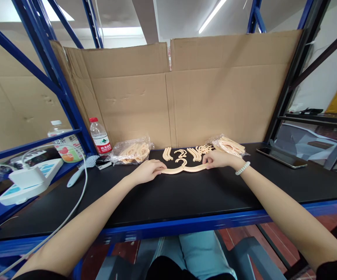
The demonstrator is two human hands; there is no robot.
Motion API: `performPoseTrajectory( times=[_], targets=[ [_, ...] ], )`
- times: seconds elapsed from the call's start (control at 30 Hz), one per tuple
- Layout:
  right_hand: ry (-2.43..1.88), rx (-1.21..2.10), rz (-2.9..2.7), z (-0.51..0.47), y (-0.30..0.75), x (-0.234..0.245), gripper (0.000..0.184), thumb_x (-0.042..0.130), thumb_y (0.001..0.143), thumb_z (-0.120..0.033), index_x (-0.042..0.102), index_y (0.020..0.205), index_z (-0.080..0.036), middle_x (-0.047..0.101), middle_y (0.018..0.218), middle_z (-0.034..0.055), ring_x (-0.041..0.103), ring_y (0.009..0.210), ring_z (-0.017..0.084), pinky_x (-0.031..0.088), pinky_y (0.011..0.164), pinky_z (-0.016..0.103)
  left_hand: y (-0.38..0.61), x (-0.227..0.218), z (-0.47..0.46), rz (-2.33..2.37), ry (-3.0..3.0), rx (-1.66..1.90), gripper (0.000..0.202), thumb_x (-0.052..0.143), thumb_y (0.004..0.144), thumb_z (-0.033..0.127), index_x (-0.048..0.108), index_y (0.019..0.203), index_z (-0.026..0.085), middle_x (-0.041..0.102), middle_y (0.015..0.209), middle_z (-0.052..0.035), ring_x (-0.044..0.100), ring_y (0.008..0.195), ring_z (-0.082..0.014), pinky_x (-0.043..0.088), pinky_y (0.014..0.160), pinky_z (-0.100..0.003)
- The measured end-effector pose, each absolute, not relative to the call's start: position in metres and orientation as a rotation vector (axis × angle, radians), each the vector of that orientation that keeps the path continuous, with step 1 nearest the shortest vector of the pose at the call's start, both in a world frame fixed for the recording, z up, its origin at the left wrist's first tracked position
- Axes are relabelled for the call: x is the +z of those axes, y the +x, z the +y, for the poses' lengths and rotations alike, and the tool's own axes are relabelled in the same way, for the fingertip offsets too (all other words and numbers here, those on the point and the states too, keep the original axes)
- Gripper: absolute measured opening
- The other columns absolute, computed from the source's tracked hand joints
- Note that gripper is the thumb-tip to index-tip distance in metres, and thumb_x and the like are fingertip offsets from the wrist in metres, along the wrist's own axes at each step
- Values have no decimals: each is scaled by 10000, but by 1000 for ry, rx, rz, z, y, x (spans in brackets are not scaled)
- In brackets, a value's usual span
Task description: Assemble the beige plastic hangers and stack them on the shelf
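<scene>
A long curved pale wooden piece [182, 169] lies on the black table [168, 194]. My left hand [146, 171] pinches its left end with fingers closed. My right hand [219, 158], with a white bracelet at the wrist, grips its right end. Behind the piece lie several loose curved wooden pieces [185, 153].
A clear bag of wooden pieces [130, 151] sits at the back left, another bag [229, 146] at the back right. A water bottle [99, 136], a brush [82, 168] and a white cable [77, 194] are at the left. A phone [281, 157] lies at the right. A cardboard wall [180, 93] stands behind.
</scene>
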State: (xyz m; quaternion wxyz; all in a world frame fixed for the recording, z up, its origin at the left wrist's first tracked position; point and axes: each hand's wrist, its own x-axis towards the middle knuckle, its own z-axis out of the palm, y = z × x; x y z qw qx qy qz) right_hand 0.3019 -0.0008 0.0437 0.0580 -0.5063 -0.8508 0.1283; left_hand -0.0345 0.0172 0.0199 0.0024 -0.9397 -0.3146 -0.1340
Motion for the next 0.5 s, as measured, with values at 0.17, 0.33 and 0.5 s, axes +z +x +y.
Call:
performPoseTrajectory(
  times=[0.17, 0.33, 0.5],
  targets=[
    [-1554, 376, -2568, -2, 301, 44, 113, 616, 725, -127, 696, 803, -142, 603, 705, 9, 505, 625, 134, 326, 556, 233, -36, 17, 18, -1022, -2937, -442, 273, 488, 869, 127, 641, 1079, 211, 678, 1068, -57, 615, 1001, -204, 466, 877, -323],
    [-1540, 381, -2558, 3, 307, 40, 280, 635, 719, -146, 703, 991, -141, 600, 727, 8, 527, 636, 140, 353, 577, 233, -38, 16, 21, -1089, -2938, -521, 354, 528, 793, 105, 604, 1129, 182, 665, 1094, -79, 626, 991, -210, 492, 867, -337],
    [-1527, 316, -2548, 9, 317, 37, 439, 627, 728, -167, 659, 1165, -145, 599, 726, 8, 529, 617, 145, 357, 556, 236, -46, 17, 30, -1100, -2979, -635, 440, 510, 714, 71, 583, 1137, 168, 674, 1078, -73, 637, 944, -191, 513, 842, -329]
  ],
)
